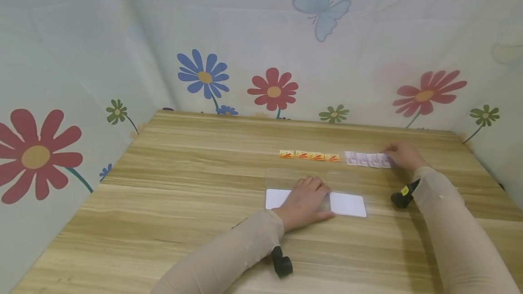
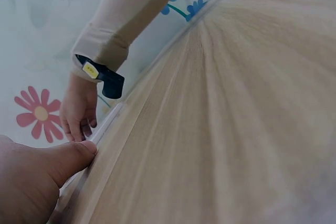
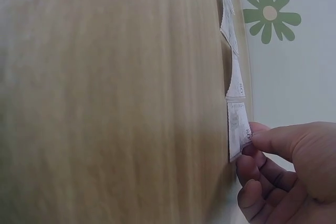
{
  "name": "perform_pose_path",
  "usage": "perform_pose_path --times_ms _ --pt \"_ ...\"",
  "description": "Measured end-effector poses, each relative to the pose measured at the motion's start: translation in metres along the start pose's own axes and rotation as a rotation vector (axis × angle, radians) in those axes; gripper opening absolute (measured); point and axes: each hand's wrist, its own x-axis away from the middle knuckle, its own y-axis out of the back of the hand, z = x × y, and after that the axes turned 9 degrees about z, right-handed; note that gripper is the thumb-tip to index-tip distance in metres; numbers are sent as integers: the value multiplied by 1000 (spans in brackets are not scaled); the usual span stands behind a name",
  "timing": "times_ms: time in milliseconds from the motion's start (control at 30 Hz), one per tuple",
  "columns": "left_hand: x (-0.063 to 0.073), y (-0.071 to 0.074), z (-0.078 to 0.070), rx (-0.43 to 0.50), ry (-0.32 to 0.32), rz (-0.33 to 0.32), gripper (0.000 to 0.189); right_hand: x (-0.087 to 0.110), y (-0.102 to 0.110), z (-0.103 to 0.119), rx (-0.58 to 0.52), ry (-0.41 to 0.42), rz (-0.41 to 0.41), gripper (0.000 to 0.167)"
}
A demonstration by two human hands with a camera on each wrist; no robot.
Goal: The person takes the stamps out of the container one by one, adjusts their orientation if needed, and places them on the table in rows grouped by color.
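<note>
My right hand [image 1: 404,155] pinches the end of the rightmost pale printed packet [image 3: 239,129] between thumb and fingers. It belongs to a row of several small pale packets [image 1: 361,159] with serrated edges. Left of that row lie several yellow and red packets [image 1: 302,154] in a line. Nearer the body, my left hand [image 1: 306,201] rests on a flat clear plastic case with white panels [image 1: 348,204], covering its middle. In the left wrist view, the left thumb [image 2: 68,158] lies along the case's edge.
All of this is on a wood-grain table [image 1: 163,221]. A pale curtain [image 1: 245,22] printed with flowers and a butterfly hangs behind and along the sides. Each wrist carries a black camera [image 1: 402,198], below the sleeve cuff.
</note>
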Motion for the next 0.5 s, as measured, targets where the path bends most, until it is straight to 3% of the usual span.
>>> perform_pose_path --times_ms 500 --pt "0 2 -1 2 -1 9 58 8 5 3 -22 -34 22 31"
